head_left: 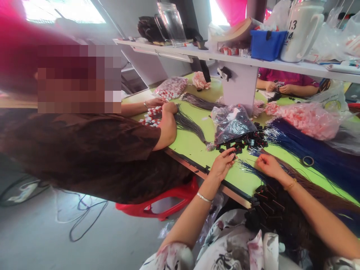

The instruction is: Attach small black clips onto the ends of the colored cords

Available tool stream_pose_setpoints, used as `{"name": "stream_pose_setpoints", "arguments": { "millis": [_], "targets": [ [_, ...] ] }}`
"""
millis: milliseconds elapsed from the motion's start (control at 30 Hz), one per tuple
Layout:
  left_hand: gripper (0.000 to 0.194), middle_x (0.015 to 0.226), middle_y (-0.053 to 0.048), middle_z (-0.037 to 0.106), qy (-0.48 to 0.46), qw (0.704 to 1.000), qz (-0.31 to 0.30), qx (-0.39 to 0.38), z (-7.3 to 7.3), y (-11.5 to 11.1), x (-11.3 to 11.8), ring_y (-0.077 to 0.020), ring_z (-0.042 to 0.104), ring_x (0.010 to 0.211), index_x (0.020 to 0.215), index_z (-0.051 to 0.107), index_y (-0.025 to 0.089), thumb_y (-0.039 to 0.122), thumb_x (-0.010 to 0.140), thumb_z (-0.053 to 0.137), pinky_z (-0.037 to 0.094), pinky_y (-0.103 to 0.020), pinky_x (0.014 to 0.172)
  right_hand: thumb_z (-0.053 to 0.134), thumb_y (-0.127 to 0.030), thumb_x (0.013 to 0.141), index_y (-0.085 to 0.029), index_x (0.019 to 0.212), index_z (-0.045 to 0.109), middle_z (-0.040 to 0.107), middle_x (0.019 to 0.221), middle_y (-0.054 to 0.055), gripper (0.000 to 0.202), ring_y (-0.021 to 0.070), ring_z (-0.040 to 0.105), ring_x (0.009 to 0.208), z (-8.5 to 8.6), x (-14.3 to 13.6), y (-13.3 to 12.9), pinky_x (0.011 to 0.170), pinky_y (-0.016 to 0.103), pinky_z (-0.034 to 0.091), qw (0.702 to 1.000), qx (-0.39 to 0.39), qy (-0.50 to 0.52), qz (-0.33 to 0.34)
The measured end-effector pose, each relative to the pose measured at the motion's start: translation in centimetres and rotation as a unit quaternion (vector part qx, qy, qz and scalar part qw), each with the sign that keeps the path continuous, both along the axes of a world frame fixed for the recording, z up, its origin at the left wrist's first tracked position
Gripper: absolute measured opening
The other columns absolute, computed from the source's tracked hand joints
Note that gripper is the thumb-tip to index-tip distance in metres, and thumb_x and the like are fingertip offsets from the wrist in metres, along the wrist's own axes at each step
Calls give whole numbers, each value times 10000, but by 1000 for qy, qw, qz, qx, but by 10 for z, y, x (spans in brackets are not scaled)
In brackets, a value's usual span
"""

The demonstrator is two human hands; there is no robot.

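Note:
My left hand [223, 164] is at the front edge of the green table, its thumb and fingers pinched around a small black connector, mostly covered by the fingertips. Just behind it lies a pile of black connectors [254, 139]. To the right, my right hand [268, 165] is closed, with a thin wire [250, 161] poking out from its fingers toward the left. Between the two hands, a bundle of dark blue wires [247, 167] spreads its metal-tipped ends. Brown wires [299, 170] run behind my right wrist. Wired black connectors [268, 198] hang together near my lap.
A plastic bag [233, 122] rests behind the connector pile. Long blue wires [309, 150] and a tape ring [308, 161] lie right. Left sits a co-worker in a brown top [84, 150], handling red-and-white pieces [153, 116]. A shelf [213, 55] overhangs the table [194, 140].

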State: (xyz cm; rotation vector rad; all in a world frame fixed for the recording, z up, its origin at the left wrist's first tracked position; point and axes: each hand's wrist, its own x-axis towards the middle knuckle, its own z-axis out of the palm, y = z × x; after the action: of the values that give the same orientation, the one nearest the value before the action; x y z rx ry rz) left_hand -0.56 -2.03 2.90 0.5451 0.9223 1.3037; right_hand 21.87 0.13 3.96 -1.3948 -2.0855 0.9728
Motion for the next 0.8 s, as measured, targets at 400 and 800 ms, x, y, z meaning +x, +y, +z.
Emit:
{"name": "stream_pose_setpoints", "arguments": {
  "millis": [400, 800],
  "targets": [
    [250, 804, -30, 643, -113, 993, -44, 14, 9, -2, 19, -101, 610, 760, 925, 643, 150, 131, 686, 714, 485, -185, 650, 506, -218, 740, -164, 689, 580, 582, 623, 3, 105, 109, 460, 561, 36, -15, 9, 563, 226, 340, 993, 101, -55, -32],
    [259, 810, -32, 629, -134, 987, -90, -4, 9, -3, 36, -94, 580, 714, 1002, 653, 142, 119, 744, 653, 486, -215, 681, 503, -229, 761, -163, 675, 578, 572, 591, -17, 132, 88, 436, 512, 45, -24, -11, 499, 199, 326, 995, 85, 50, 2]
  ]
}}
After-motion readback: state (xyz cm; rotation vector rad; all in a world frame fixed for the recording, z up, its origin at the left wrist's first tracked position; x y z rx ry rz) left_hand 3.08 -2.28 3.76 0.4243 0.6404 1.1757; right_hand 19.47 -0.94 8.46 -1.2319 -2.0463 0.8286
